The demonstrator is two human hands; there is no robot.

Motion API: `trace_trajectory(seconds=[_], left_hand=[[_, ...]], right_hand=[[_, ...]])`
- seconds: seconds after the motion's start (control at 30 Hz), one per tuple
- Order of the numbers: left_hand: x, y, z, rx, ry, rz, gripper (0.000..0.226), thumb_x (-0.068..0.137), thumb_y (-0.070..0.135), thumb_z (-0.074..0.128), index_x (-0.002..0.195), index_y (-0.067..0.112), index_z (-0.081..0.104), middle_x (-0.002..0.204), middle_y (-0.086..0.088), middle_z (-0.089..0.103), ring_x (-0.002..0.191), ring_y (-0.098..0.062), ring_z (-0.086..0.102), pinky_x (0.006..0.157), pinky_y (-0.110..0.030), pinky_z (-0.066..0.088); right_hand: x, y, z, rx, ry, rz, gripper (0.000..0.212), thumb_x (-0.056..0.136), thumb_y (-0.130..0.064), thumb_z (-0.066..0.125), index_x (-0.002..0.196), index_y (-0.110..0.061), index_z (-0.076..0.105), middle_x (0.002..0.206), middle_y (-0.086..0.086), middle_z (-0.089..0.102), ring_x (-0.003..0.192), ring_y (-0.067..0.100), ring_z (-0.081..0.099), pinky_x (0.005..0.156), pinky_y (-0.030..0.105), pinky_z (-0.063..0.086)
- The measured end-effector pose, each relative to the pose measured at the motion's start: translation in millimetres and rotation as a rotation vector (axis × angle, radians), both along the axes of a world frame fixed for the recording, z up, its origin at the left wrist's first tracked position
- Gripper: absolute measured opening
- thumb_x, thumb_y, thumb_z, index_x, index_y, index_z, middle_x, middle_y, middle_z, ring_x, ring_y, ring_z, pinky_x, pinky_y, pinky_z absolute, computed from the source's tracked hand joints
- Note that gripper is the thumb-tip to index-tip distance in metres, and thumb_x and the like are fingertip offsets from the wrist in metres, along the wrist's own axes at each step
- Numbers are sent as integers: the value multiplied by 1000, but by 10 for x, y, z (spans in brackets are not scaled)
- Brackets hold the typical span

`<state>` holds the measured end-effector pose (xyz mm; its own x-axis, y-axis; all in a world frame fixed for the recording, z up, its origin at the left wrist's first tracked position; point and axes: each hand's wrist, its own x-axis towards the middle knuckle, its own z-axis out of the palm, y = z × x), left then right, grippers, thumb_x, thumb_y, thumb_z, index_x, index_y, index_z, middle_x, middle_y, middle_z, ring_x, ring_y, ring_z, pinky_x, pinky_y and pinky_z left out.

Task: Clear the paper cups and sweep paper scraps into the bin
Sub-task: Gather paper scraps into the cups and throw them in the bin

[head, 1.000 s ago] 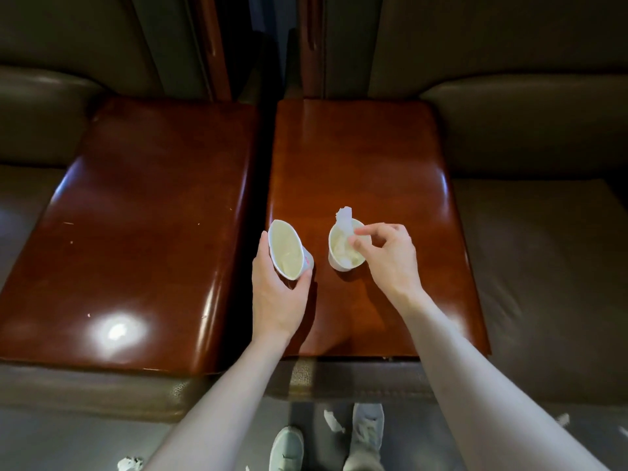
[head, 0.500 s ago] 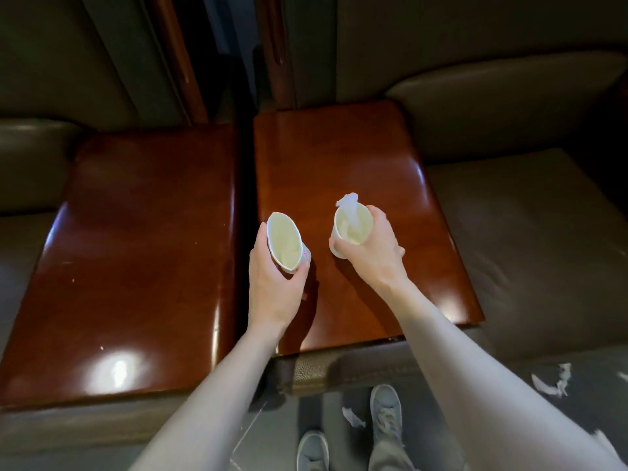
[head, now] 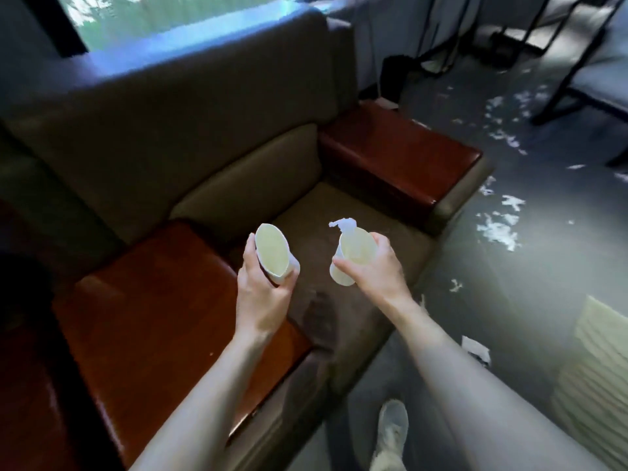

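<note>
the left grip [head: 265, 294] is wrapped round a paper cup [head: 272, 254], thumb on one side and fingers on the other, low on its body. that cup is tilted, its mouth turned up and away from the person. the right grip [head: 377, 270] clasps a second cup [head: 353, 258] by its side, just to the right of the first, and the two cups are near each other but apart. a twisted white paper wad [head: 344, 224] pokes out over the far rim of the second cup. both cups hang in the air above the tan seat cushion [head: 384, 212] of an armchair, touching nothing but the fingers around them. below and to the left of the left grip lies the glossy brown wooden table [head: 153, 317] that forms the chair's near arm. a matching wooden arm [head: 397, 154] sits beyond the right grip, on the far side of the seat. out to the right of the right grip, white paper scraps [head: 496, 229] lie scattered over the grey floor [head: 543, 283], some near, more farther off. a pale shoe [head: 392, 423] shows beneath the right forearm.
</note>
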<state>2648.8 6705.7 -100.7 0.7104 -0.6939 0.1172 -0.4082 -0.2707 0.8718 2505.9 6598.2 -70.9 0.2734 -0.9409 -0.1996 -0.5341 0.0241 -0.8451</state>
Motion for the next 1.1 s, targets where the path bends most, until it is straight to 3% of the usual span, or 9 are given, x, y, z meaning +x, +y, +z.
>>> trace_trajectory(seconds=[0.07, 0.2, 0.3, 0.4, 0.57, 0.7, 0.83, 0.97, 1.1], left_hand=[[-360, -459, 86, -22, 15, -91, 85, 82, 26, 75, 149, 14, 25, 139, -6, 46, 121, -14, 45, 96, -20, 36], [-1127, -1445, 201, -62, 68, -245, 85, 82, 21, 76, 149, 10, 26, 124, 6, 47, 109, -2, 46, 80, 5, 30], [-1759, -2254, 306, -75, 97, -309, 86, 81, 20, 77, 149, 12, 24, 121, 10, 51, 107, -4, 51, 82, 1, 34], [-2392, -2988, 395, -71, 171, -317, 88, 80, 17, 76, 150, 15, 23, 111, 26, 53, 105, -2, 56, 85, -7, 38], [-3107, -4016, 475, -49, 164, -359, 86, 80, 18, 76, 150, 12, 25, 138, 5, 45, 128, -6, 41, 100, -10, 29], [-3338, -4893, 558, -53, 155, -369, 85, 80, 16, 75, 149, 15, 25, 136, 4, 48, 122, -6, 46, 101, -18, 35], [-3502, -5855, 552, -98, 110, -394, 77, 79, 14, 76, 142, 27, 34, 118, 25, 49, 104, 19, 45, 89, 3, 30], [-3596, -7009, 434, -85, 128, -383, 79, 81, 19, 73, 146, 14, 28, 132, 0, 52, 118, -12, 51, 104, -24, 41], [-3578, -8185, 466, -79, 163, -340, 85, 80, 17, 75, 148, 19, 26, 131, 5, 51, 115, -5, 49, 91, -7, 37]], right_hand=[[-388, -355, 96, -13, -2, -81, 71, 71, -42, 80, 129, -21, 44, 123, -2, 55, 113, 21, 53, 100, 51, 42], [-1214, -1184, 245, -19, -20, -205, 59, 68, -38, 81, 115, -27, 46, 116, -5, 57, 110, 20, 56, 97, 50, 43], [-1878, -1889, 320, -11, -38, -245, 57, 69, -31, 81, 114, -22, 48, 116, -1, 58, 106, 21, 57, 94, 43, 48], [-2468, -2507, 433, -32, 30, -229, 69, 69, -35, 81, 128, -20, 48, 117, -4, 56, 100, 15, 53, 84, 16, 42], [-3162, -3459, 596, -41, 103, -256, 74, 73, -41, 78, 135, -23, 42, 127, -4, 53, 118, 21, 49, 105, 44, 34], [-3546, -4272, 690, -36, 93, -288, 70, 73, -42, 77, 132, -23, 45, 126, -5, 54, 117, 21, 51, 104, 45, 37], [-3811, -5205, 659, -13, 70, -314, 71, 72, -42, 77, 133, -23, 44, 128, -3, 53, 118, 22, 51, 102, 48, 40], [-3946, -6385, 581, -51, 44, -314, 74, 72, -43, 77, 134, -20, 44, 129, 1, 52, 120, 24, 50, 104, 50, 38], [-3933, -7626, 662, -50, 106, -301, 77, 72, -50, 74, 137, -28, 39, 127, -1, 41, 118, 23, 45, 106, 48, 34]])
